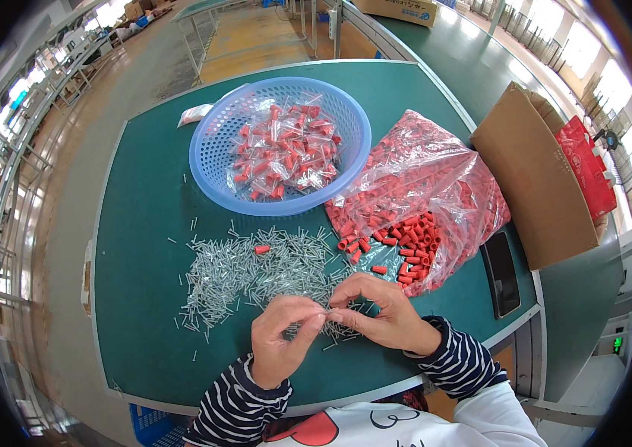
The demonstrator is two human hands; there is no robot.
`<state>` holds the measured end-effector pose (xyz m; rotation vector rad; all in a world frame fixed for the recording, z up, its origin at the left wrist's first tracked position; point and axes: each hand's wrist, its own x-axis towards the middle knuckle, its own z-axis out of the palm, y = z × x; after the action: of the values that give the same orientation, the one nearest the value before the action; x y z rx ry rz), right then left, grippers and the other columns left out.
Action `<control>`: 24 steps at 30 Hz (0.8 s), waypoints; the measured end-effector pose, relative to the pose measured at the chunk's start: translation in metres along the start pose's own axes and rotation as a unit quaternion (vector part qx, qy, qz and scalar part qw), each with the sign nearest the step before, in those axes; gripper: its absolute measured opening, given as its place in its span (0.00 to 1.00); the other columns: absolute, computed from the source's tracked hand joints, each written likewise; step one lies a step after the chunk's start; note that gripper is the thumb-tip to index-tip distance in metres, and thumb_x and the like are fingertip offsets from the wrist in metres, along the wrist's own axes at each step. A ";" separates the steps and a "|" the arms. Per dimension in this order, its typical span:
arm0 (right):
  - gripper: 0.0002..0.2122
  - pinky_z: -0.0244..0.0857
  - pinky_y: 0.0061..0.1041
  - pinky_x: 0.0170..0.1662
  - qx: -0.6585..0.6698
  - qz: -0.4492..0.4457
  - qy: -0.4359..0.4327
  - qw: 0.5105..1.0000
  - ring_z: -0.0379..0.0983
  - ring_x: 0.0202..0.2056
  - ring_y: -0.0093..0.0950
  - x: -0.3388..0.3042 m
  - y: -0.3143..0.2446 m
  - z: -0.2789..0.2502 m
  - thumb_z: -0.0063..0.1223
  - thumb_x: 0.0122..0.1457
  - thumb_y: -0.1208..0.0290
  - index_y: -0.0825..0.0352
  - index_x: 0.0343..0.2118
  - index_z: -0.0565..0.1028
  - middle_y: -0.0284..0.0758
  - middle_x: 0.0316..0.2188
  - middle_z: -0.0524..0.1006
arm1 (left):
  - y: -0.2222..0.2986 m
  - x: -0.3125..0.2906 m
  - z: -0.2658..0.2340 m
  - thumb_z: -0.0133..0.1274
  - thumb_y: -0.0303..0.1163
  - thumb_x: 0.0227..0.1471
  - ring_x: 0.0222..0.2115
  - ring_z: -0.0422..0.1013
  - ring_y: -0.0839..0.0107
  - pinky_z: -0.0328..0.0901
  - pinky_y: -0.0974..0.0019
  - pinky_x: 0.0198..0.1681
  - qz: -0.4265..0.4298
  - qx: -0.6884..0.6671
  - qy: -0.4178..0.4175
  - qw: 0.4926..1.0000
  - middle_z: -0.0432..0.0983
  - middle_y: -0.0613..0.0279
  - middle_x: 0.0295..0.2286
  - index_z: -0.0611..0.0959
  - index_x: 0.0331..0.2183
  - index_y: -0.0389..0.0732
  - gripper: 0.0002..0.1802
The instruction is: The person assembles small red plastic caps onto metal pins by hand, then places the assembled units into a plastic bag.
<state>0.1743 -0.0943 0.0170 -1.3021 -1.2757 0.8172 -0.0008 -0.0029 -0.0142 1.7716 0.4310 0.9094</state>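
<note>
My left hand (280,339) and my right hand (387,313) meet over the near edge of a pile of small silver screws (215,279). Thumbs and fingertips of both are pinched together; whatever lies between them is too small to make out. One loose red plastic cap (262,249) rests on top of the screws. Just beyond my right hand, more red caps (422,246) spill from the mouth of a large clear plastic bag (428,153). Behind the screws stands a blue perforated basket (206,167), holding many small clear bags (286,149) with red caps inside.
A black phone (501,274) lies at the right edge of the green table (148,298). Past it is an open cardboard box (532,179) with a red package (583,167) at its side. A small white packet (194,114) touches the basket's left. A blue crate (156,426) sits below the near edge.
</note>
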 end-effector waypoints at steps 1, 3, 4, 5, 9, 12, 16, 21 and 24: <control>0.04 0.66 0.24 0.38 0.000 0.000 0.000 1.000 0.73 0.33 0.27 0.000 0.001 0.000 0.61 0.54 0.77 0.69 0.33 0.77 0.35 0.30 0.78 | 0.000 0.000 0.000 0.58 0.22 0.51 0.32 0.73 0.70 0.69 0.69 0.36 0.008 0.008 0.000 1.000 0.77 0.55 0.32 0.82 0.33 0.35 0.04; 0.05 0.66 0.27 0.36 -0.026 -0.062 -0.012 0.998 0.74 0.32 0.29 0.001 0.005 -0.002 0.61 0.53 0.76 0.69 0.31 0.77 0.35 0.29 0.77 | 0.001 0.002 0.000 0.59 0.22 0.51 0.32 0.73 0.70 0.69 0.70 0.36 0.016 0.022 -0.001 1.000 0.77 0.56 0.32 0.81 0.33 0.35 0.05; 0.05 0.66 0.27 0.36 -0.026 -0.062 -0.012 0.998 0.74 0.32 0.29 0.001 0.005 -0.002 0.61 0.53 0.76 0.69 0.31 0.77 0.35 0.29 0.77 | 0.002 0.003 0.000 0.59 0.22 0.50 0.32 0.74 0.70 0.68 0.70 0.36 0.025 0.036 -0.003 0.999 0.77 0.56 0.31 0.81 0.32 0.35 0.05; 0.04 0.66 0.27 0.36 -0.026 -0.067 -0.011 0.997 0.74 0.32 0.30 0.001 0.004 -0.002 0.61 0.53 0.76 0.69 0.31 0.77 0.35 0.29 0.77 | 0.003 0.003 0.001 0.59 0.22 0.50 0.32 0.74 0.70 0.68 0.70 0.36 0.025 0.036 -0.003 0.999 0.77 0.56 0.31 0.81 0.32 0.35 0.05; 0.04 0.66 0.27 0.36 -0.023 -0.066 -0.004 0.998 0.74 0.32 0.30 0.000 0.004 -0.003 0.60 0.53 0.77 0.69 0.31 0.78 0.35 0.29 0.77 | 0.004 0.002 0.003 0.61 0.22 0.49 0.32 0.74 0.70 0.68 0.69 0.36 -0.005 0.025 0.025 0.999 0.78 0.57 0.31 0.81 0.31 0.36 0.05; 0.03 0.66 0.27 0.36 -0.043 -0.075 0.000 0.996 0.74 0.32 0.30 0.000 0.003 -0.003 0.60 0.53 0.77 0.69 0.30 0.78 0.35 0.29 0.77 | 0.005 0.004 0.001 0.62 0.23 0.48 0.31 0.74 0.68 0.67 0.68 0.37 0.032 0.060 0.022 0.997 0.78 0.58 0.30 0.81 0.30 0.37 0.05; 0.03 0.66 0.27 0.36 -0.065 -0.090 0.000 0.994 0.74 0.32 0.30 0.001 0.002 -0.002 0.60 0.53 0.78 0.69 0.30 0.78 0.35 0.29 0.77 | 0.006 0.003 0.002 0.63 0.24 0.47 0.30 0.74 0.67 0.66 0.67 0.37 0.057 0.093 0.021 0.994 0.79 0.59 0.30 0.81 0.29 0.39 0.05; 0.03 0.65 0.24 0.33 -0.036 -0.054 -0.019 0.998 0.73 0.31 0.27 0.001 0.000 -0.006 0.59 0.53 0.78 0.69 0.30 0.78 0.34 0.29 0.77 | 0.006 0.005 0.005 0.62 0.24 0.47 0.31 0.74 0.67 0.66 0.67 0.38 0.035 0.060 0.005 0.998 0.80 0.59 0.30 0.82 0.30 0.39 0.05; 0.03 0.65 0.22 0.32 -0.041 -0.046 -0.061 0.996 0.73 0.30 0.25 0.003 0.000 -0.007 0.59 0.54 0.78 0.69 0.31 0.78 0.34 0.29 0.77 | 0.005 0.004 -0.001 0.62 0.25 0.47 0.32 0.75 0.66 0.66 0.67 0.38 0.041 0.056 -0.002 0.998 0.80 0.59 0.30 0.82 0.32 0.38 0.06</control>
<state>0.1816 -0.0928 0.0190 -1.2637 -1.4686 0.7966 0.0006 -0.0017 -0.0075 1.9038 0.4161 0.9544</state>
